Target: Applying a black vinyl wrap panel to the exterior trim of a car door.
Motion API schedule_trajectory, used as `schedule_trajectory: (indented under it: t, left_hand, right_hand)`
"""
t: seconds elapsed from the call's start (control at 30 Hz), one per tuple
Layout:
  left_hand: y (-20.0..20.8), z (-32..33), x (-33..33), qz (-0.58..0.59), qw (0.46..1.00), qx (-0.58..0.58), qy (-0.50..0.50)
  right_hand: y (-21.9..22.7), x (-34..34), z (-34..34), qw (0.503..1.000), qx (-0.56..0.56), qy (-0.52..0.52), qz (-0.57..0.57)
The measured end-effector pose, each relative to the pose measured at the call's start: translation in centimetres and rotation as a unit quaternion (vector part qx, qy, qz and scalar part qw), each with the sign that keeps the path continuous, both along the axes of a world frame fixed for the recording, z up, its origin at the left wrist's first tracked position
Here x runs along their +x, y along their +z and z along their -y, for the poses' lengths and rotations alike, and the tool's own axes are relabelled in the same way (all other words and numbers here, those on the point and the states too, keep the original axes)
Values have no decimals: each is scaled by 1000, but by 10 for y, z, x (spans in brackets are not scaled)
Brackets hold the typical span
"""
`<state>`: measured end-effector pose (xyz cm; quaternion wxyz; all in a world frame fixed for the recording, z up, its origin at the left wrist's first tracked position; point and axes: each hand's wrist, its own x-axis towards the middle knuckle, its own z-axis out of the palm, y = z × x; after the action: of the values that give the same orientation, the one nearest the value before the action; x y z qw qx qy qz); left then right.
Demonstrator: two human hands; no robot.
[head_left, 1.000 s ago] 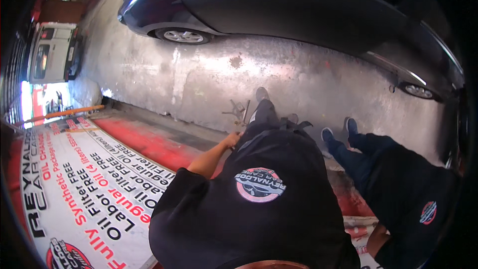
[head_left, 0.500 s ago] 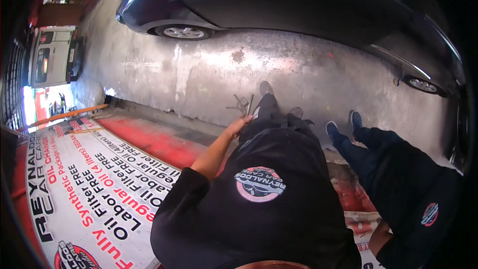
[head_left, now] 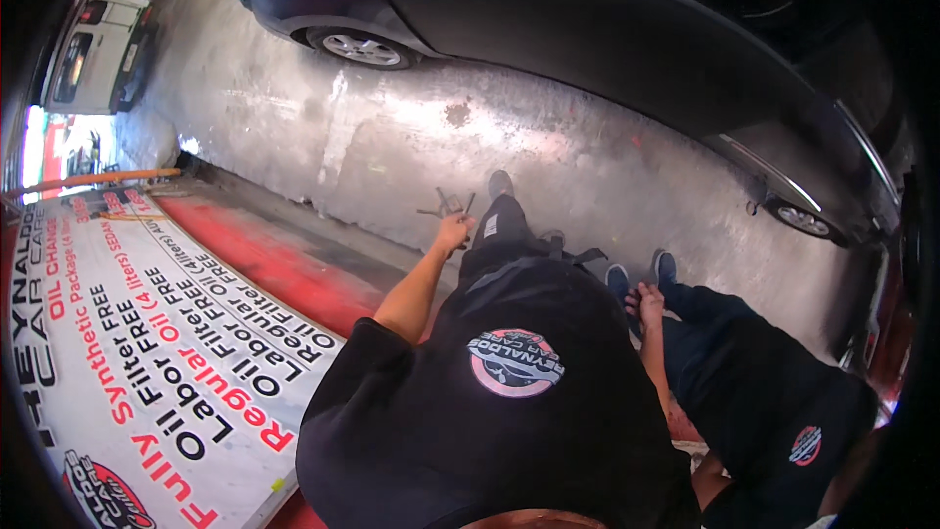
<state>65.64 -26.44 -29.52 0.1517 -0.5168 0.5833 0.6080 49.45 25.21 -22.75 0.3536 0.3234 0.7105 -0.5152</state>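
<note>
My left hand [head_left: 453, 233] is closed around a grey metal tool with several thin arms [head_left: 448, 204], held out ahead of my left leg. The arms fan out past my fingers; the tool's exact kind is unclear. On the right of my body hangs my right hand [head_left: 646, 306], fingers loosely bent and apart, with nothing visible in it. It is close to a co-worker's dark trousers [head_left: 690, 318] and blue shoes.
A dark car [head_left: 568, 20] stands across the concrete floor [head_left: 392, 147] ahead. On my left a large printed banner [head_left: 166, 333] lies beside a red ledge [head_left: 245, 255], with an orange pole [head_left: 98, 179] beyond. A white van [head_left: 96, 54] stands far left. Close on my right is a co-worker [head_left: 774, 382].
My left hand and the tool have shifted slightly left. My right hand has come into view beside my body. The co-worker appears nearer, and the view has turned a little.
</note>
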Motion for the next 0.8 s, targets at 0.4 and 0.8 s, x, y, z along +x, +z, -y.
schedule_trajectory:
  t: [0.4,0.8]
  left_hand:
    - [-7,-18,20,3,993,-94,-75]
    - [2,25,8,36,985,-76,-153]
  right_hand:
    - [-56,24,-12,952,-9,271,-142]
    - [-1,-7,63,990,-38,122,-53]
